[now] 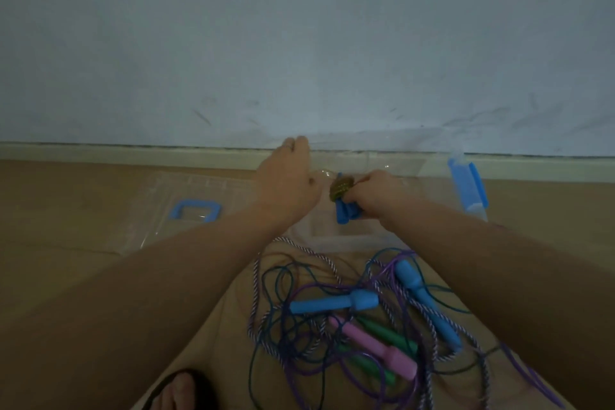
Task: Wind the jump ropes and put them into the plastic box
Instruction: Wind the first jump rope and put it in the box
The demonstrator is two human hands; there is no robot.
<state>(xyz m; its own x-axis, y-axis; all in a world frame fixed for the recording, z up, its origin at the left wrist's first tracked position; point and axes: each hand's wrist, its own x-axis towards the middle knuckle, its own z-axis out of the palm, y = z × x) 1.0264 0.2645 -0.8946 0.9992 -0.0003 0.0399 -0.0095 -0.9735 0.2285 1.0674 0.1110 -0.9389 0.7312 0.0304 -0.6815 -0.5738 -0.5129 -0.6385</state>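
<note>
Right hand: the right hand [372, 191] had its fingers curled round a wound jump rope with blue plastic handles and a coil of olive-green cord [342, 201], held over the open mouth of the clear plastic box [346, 238]; by my reading the bundle was gripped tight so the coil would not spring loose while it went in.
Left hand: the left hand [289, 173] lay with fingers straight on the box's far left rim, holding nothing; it probably steadied the light box against the push of the other hand.
Box: it stood on the brown floor [66, 276] close to the pale wall [299, 27], with a blue clip handle [467, 188] standing up on its right side.
Lid: the clear flat lid with a blue loop handle [194, 210] lay on the floor to the left, just beside the box, out of the way of the opening.
Ropes left to wind: a tangled heap of loose ropes [366, 319] lay on the near side of the box, with blue, pink and green handles and purple, teal and white-striped cords crossing one another.
In the way: the cords looked knotted through each other, so each would likely need teasing apart before winding.
Near edge: a bare foot in a dark sandal [179, 389] sat near left of the heap.
</note>
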